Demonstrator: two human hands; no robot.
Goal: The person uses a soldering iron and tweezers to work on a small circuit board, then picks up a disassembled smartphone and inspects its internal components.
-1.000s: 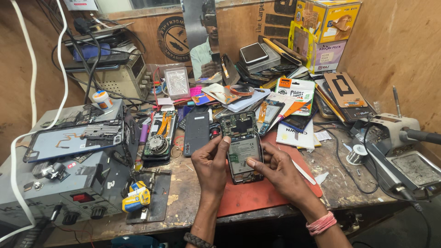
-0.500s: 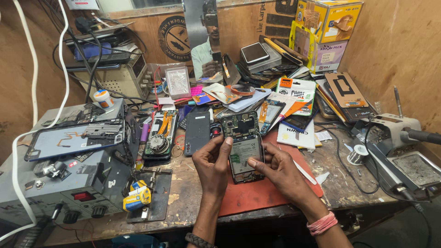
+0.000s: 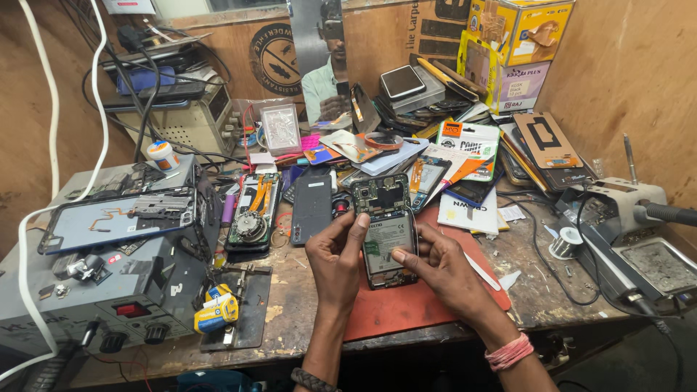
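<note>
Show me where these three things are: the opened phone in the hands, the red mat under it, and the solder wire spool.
opened phone [image 3: 387, 231], head view, on its battery.
red mat [image 3: 406, 305], head view, on its bare front part.
solder wire spool [image 3: 565, 243], head view, on its wound wire.

Phone repair workshop: cluttered workbench [image 3: 290, 319], opened phones [image 3: 250, 210], power supply [image 3: 109, 290], spare-part boxes [image 3: 515, 43].
</note>
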